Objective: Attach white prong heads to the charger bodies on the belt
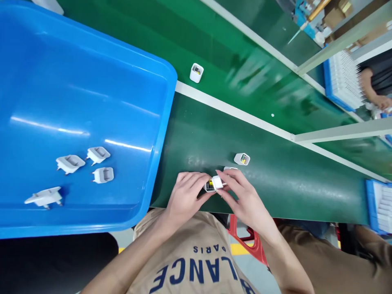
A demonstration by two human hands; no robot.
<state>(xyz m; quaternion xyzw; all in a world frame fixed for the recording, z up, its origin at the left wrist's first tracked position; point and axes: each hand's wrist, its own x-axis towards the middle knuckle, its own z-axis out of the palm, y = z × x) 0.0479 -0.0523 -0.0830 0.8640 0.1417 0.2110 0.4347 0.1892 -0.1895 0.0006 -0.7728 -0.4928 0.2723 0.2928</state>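
The left hand [186, 196] grips a small white charger body [210, 186], its open end showing yellow parts, low in the middle of the frame, while the right hand [241, 196] pinches a white plug cap [217, 182] against that end (the seam is hidden by fingers). This looks like the fitting step, and pressing home calls for squaring the cap first. Another open charger shell [241, 159] lies just above on the green bench [290, 179], and loose caps [70, 163] lie in the blue tray [92, 81] at left.

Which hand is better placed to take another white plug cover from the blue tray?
Probably the left hand: the blue tray with plug covers lies on its side; the right hand is farther.
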